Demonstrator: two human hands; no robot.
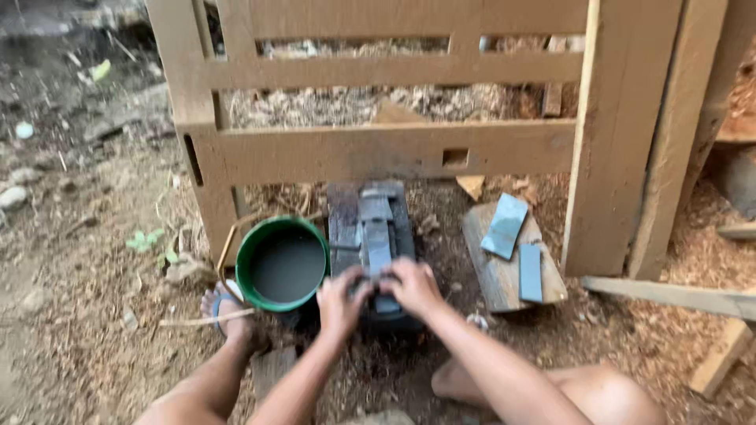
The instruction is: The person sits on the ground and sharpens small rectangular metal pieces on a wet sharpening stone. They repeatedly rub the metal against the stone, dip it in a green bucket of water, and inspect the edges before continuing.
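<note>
I squat on bare ground (pixel 87 260), dry earth strewn with wood shavings, twigs and small stones. Directly on it, in front of me, sits a dark block (pixel 346 206) carrying grey sharpening stones (pixel 376 228) in a row. Just beside it on my left stands a green bucket (pixel 246 271) holding dark water. On my right a short wooden plank (pixel 494 279) lies flat on the ground, with two blue-grey slabs (pixel 505 225) resting on it, one tilted, one straight. Behind all this a brown wooden frame (pixel 378 149) stands on the earth. My sandalled foot (pixel 224 311) rests near the bucket, a thin stick (pixel 197 321) beside it.
</note>
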